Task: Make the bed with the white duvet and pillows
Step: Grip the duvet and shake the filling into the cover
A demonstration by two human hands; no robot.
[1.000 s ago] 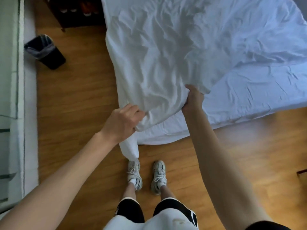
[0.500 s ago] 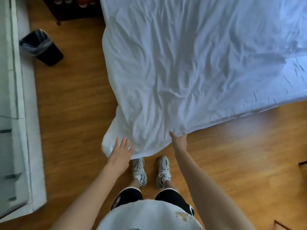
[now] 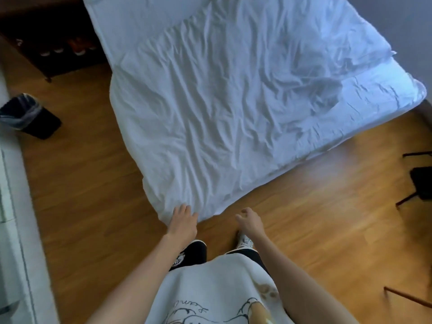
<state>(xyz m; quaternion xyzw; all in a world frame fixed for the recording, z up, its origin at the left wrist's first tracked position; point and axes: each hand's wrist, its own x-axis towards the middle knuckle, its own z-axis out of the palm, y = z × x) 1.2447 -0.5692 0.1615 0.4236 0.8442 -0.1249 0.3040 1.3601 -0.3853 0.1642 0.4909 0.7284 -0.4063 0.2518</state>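
**At our fingertips: the duvet corner, set down at the foot of the bed**

Under our left hand (image 3: 183, 222) the fingers (image 3: 184, 210) lie spread and flat, their tips touching the near corner of the white duvet (image 3: 210, 108) where it droops off the bed toward the floor. They grip nothing; we judge the open palm is there to press the corner down and square it, not to lift it. Just beside it, across a strip of bare floor, our right hand (image 3: 251, 222) hangs loose with its fingers (image 3: 240, 217) half curled and apart, holding nothing and clear of the cloth, seemingly free for the next reach.

Beyond the fingertips the duvet spreads away from us over most of the bed, heavily creased, with a raised fold far to the right of our right hand. Its edges fall short there: a band of mattress sheet (image 3: 378, 94) shows past the far right side, and another bare stretch lies at the far end of the bed. We see no pillows from here, so by our reckoning the cover wants a shift and a smoothing, and the pillows are yet to come.

Around us the wooden floor (image 3: 93, 206) looks bare and glossy. Well to the left of our left hand stands a lined black bin (image 3: 30, 119); farther off, a dark shelf (image 3: 46, 31) holds what look like shoes. Far right of our right hand are thin dark legs of some furniture (image 3: 420, 183), which we cannot identify.
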